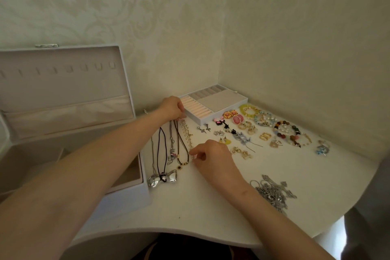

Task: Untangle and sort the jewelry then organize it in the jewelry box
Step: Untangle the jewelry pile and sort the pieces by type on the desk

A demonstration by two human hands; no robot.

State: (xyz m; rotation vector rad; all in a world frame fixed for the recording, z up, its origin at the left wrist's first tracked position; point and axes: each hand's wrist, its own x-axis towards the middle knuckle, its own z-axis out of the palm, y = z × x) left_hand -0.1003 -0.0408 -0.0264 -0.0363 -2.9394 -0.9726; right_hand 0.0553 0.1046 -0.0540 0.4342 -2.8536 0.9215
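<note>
At 12 o'clock of the chain [186,133] left hand [171,110] pinches, right hand [211,157] pinches at 6; seems light, limp, snag-prone: hold its ends

This is a room in a home, most likely a bedroom or dressing corner. Cream damask wallpaper [147,17] covers the two walls that meet beyond the fingers [182,114] of the left hand [172,107]. A white dressing table [211,217] with a curved front edge fills the corner. Left of those fingers stands an open white jewelry box [63,95]. To their right lie a ring tray [213,103], earrings [238,119] and bracelets [285,130].
</note>
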